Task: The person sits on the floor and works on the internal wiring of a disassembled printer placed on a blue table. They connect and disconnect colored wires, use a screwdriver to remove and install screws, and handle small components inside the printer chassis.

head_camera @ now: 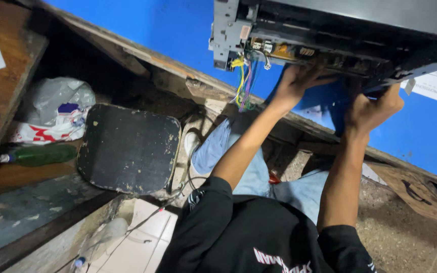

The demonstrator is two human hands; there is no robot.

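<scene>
A large dark machine (340, 30) with a grey metal frame and an open underside is tilted up in front of me, and a bundle of yellow, green and purple wires (244, 81) hangs from it. My left hand (299, 81) presses up against its underside near the wires, fingers spread on the lower edge. My right hand (375, 108) grips the lower edge further right. Both arms reach out from my black T-shirt, with my jeans-clad legs below them.
A worn black square stool seat (127, 149) stands to the left. Beside it a green bottle (41, 154) and a plastic bag (56, 108) lie under a wooden shelf (6, 76). A clear plastic bottle (102, 235) lies on the floor at the bottom left. A blue wall (173, 30) is behind.
</scene>
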